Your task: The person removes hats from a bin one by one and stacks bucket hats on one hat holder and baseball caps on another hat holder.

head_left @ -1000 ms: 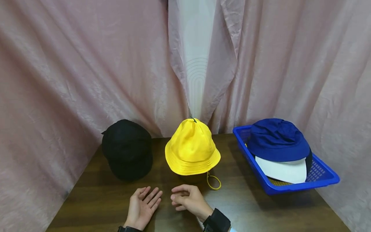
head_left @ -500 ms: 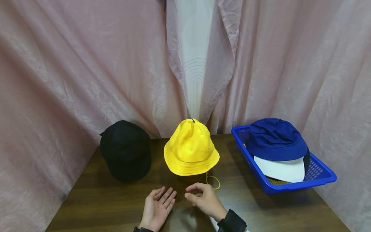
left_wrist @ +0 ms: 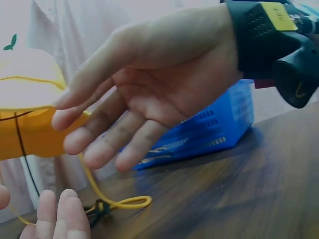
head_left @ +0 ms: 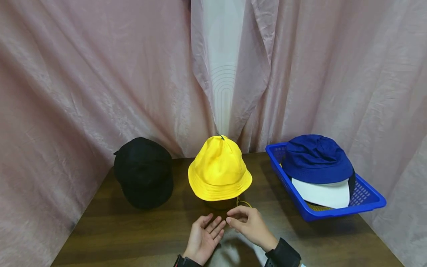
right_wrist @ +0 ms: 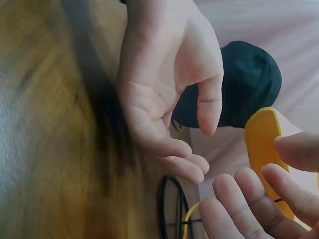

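In the head view my left hand [head_left: 204,239] is palm up, its fingers extended and holding nothing. Beside it on the right, my right hand [head_left: 251,227] has loosely bent fingers with nothing between them. Both hands are just in front of a yellow bucket hat [head_left: 220,168], apart from it. A yellow cord [left_wrist: 132,201] hangs from this hat onto the table, partly hidden behind the right hand in the head view. To the left sits a black cap [head_left: 143,172]. The left wrist view shows the right hand large; the right wrist view shows the left hand large.
A blue plastic basket [head_left: 367,212] stands at the right of the wooden table [head_left: 126,237]. It holds a navy bucket hat [head_left: 317,159] on top of a white-brimmed hat [head_left: 325,193] and other partly hidden pieces. Pink curtains [head_left: 140,74] hang behind the table.
Both hands have shifted to the right across the table's front, staying side by side. The right hand has come in front of the yellow cord. The hats and basket stay put.
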Motion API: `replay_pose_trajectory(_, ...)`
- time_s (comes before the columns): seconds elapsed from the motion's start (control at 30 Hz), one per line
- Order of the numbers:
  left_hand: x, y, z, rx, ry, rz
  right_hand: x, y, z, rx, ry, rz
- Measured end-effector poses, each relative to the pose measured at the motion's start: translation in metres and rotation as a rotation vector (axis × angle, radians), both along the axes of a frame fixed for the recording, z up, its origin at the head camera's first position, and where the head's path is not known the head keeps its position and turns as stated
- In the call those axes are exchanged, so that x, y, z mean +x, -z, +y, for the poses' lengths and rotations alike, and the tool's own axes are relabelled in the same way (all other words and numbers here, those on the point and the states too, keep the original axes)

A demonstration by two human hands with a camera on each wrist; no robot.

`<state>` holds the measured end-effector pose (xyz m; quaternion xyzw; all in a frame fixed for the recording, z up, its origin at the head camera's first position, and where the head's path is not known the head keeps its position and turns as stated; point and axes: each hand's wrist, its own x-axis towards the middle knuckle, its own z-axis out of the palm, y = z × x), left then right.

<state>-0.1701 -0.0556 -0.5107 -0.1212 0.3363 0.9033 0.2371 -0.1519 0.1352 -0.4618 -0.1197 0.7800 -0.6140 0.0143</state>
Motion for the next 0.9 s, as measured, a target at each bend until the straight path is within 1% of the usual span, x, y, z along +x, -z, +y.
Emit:
replay_pose_trajectory(0.2, 0.002, -0.002, 0.018, -0.023, 0.022, -0.009, -0.001, -0.007, 0.013, 0.013, 0.049, 0.000)
replay_pose_trajectory(0.47, 0.008, -0.002, 0.039, -0.046, 0.037, 0.002, 0.000, -0.018, 0.038, 0.012, 0.153, 0.011)
replay_pose_trajectory(0.67, 0.009, -0.004, 0.054, -0.061, 0.061, 0.004, 0.000, -0.023, 0.061, 0.035, 0.245, 0.020)
replay_pose_trajectory(0.8, 0.009, -0.005, 0.064, -0.067, 0.072, 0.005, 0.001, -0.028, 0.076, 0.036, 0.281, 0.037)
replay_pose_trajectory(0.9, 0.011, -0.005, 0.072, -0.067, 0.085, 0.011, 0.004, -0.032, 0.087, 0.021, 0.301, 0.030)
